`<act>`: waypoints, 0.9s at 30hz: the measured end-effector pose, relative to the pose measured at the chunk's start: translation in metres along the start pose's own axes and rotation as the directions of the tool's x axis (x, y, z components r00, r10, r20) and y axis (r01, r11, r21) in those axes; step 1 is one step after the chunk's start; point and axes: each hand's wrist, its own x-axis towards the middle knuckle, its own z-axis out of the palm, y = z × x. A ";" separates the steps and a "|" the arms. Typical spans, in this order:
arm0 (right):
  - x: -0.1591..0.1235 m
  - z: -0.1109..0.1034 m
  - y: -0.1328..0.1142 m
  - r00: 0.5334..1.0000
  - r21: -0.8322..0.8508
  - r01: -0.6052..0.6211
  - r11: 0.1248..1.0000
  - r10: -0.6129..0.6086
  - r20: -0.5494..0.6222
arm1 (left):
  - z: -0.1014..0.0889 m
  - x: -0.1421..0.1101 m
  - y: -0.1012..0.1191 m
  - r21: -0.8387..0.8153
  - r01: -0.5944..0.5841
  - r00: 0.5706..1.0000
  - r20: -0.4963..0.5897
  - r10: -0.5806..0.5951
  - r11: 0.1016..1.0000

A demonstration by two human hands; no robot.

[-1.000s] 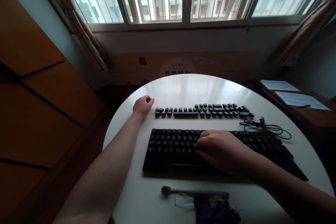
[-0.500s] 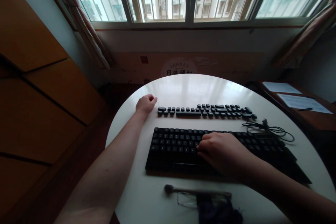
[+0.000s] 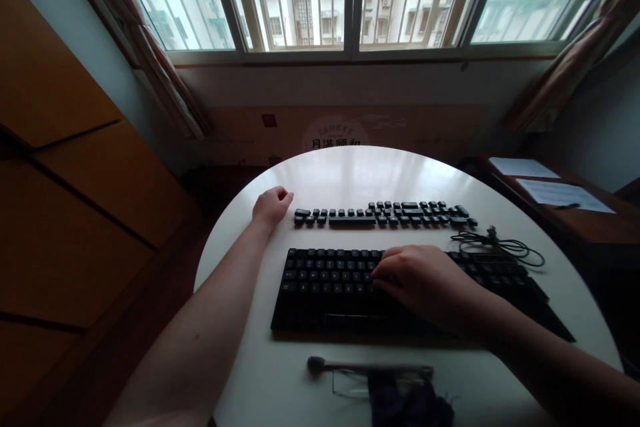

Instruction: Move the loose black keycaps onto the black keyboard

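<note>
A black keyboard (image 3: 320, 307) lies lengthwise on the white table, with keycaps on its upper rows at the left and a bare lower strip. Over its middle, my right hand (image 3: 417, 273) bends down with fingertips pinched together at the edge of the seated keycaps. Whatever is between those fingertips is hidden. My left hand (image 3: 273, 205) rests on the table as a loose fist, with nothing showing in it. Beside that fist, loose black keycaps (image 3: 410, 212) stand in rows behind the keyboard, among them a long space bar (image 3: 352, 221).
A coiled black cable (image 3: 500, 245) lies behind the keyboard's right end. In front are a dark-headed brush (image 3: 316, 365), a thin wire tool (image 3: 345, 383) and a dark purple cloth (image 3: 410, 403). Papers (image 3: 565, 195) and a pen lie on a brown surface at the right.
The view has shifted slightly, so everything sits a little further left and lower. My right hand stays at nearly the same spot on the keyboard, and my left fist has not moved.
</note>
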 end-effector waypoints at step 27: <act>0.039 -0.016 0.052 0.959 -0.111 -0.082 0.990 0.049 -0.278 | 0.000 0.002 -0.002 -0.061 0.007 1.000 0.010 -0.006 0.998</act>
